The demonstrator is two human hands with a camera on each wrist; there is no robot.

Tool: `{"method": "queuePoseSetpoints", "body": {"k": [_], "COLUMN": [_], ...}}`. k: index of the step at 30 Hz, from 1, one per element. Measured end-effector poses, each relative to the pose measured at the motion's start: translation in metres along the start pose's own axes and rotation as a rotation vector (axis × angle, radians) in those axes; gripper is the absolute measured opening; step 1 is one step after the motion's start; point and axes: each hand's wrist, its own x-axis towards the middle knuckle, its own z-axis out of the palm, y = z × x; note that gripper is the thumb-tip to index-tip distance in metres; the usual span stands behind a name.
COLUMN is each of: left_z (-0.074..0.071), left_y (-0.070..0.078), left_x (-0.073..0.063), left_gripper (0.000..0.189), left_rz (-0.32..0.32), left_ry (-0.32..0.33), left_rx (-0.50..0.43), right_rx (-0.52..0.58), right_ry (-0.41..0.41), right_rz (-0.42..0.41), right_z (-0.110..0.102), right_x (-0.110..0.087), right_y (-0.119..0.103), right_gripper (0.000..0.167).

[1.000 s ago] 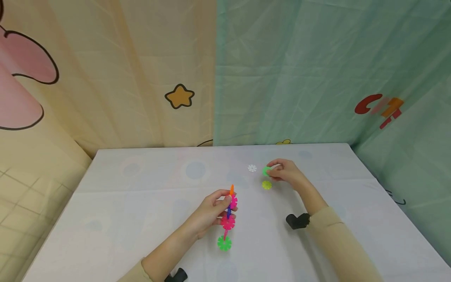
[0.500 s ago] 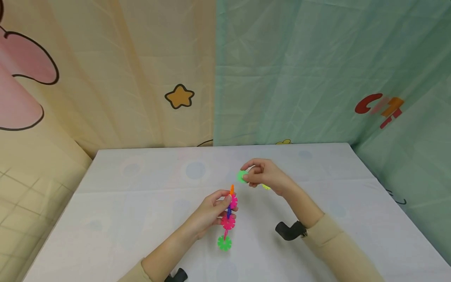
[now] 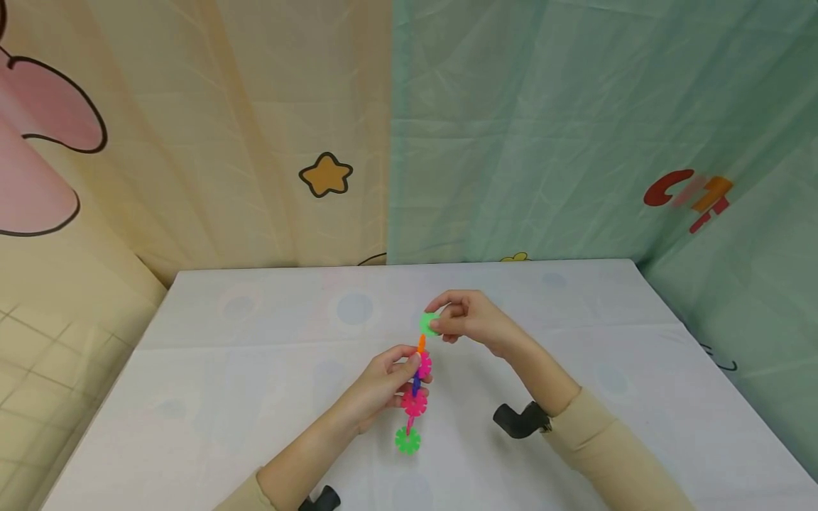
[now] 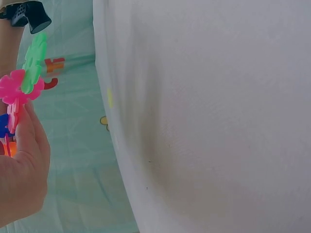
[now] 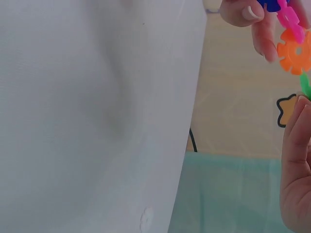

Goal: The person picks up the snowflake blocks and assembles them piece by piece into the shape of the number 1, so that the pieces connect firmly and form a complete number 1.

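Note:
My left hand (image 3: 391, 376) pinches a chain of interlocking snowflake discs near its upper end. Down the chain run an orange disc (image 5: 294, 52), a pink one, a blue disc (image 3: 416, 384), more pink discs (image 3: 414, 403) and a green disc (image 3: 407, 441) at the bottom. Between thumb and fingers of my right hand (image 3: 473, 319) is a loose green snowflake disc (image 3: 429, 324). Its edge comes right at the top edge of the orange disc, as the right wrist view also shows. My left fingers partly cover the upper pink disc.
A white-covered table (image 3: 255, 397) lies under both hands. On it are a white snowflake disc (image 5: 146, 220) and a yellow disc (image 4: 110, 98), both hidden behind the right hand in the head view. Printed curtains (image 3: 511, 142) rise behind the table's far edge.
The right hand has carried the green snowflake disc left, from beside the white and yellow discs to the chain's orange top. The left hand and chain have stayed nearly still.

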Motion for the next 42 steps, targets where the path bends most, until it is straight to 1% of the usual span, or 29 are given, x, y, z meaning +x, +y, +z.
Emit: {"method": "queuePoseSetpoints", "body": {"k": [6, 15, 22, 26, 30, 34, 37, 42], "left_z": [0.001, 0.003, 0.003, 0.003, 0.003, 0.004, 0.005, 0.007], "left_y": [0.001, 0.004, 0.005, 0.003, 0.002, 0.0, -0.002, -0.005], "left_x": [-0.001, -0.004, -0.003, -0.003, -0.002, -0.001, -0.001, 0.0], "left_gripper": [0.045, 0.042, 0.039, 0.041, 0.043, 0.042, 0.039, 0.036], "left_rz": [0.001, -0.001, -0.006, -0.002, -0.004, 0.003, 0.022, 0.069], "left_ry": [0.003, 0.018, -0.003, -0.004, 0.018, 0.056, 0.083, 0.134], "left_rx": [0.007, 0.035, 0.017, 0.023, 0.042, 0.06, 0.057, 0.022], "right_rx": [0.003, -0.009, -0.026, -0.025, -0.044, -0.072, -0.071, -0.058], "right_ry": [-0.015, -0.014, -0.028, -0.04, -0.05, -0.05, -0.043, -0.019], "right_rz": [-0.003, 0.005, -0.014, -0.023, -0.033, -0.06, -0.065, -0.049], "right_z": [0.002, 0.006, 0.009, 0.01, 0.011, 0.013, 0.016, 0.021], "right_x": [0.002, 0.001, 0.002, 0.002, 0.002, 0.002, 0.001, -0.001], "right_y": [0.0, -0.003, -0.006, -0.008, -0.008, -0.008, -0.009, -0.011], "right_gripper": [0.027, 0.026, 0.024, 0.023, 0.022, 0.02, 0.019, 0.015]}}
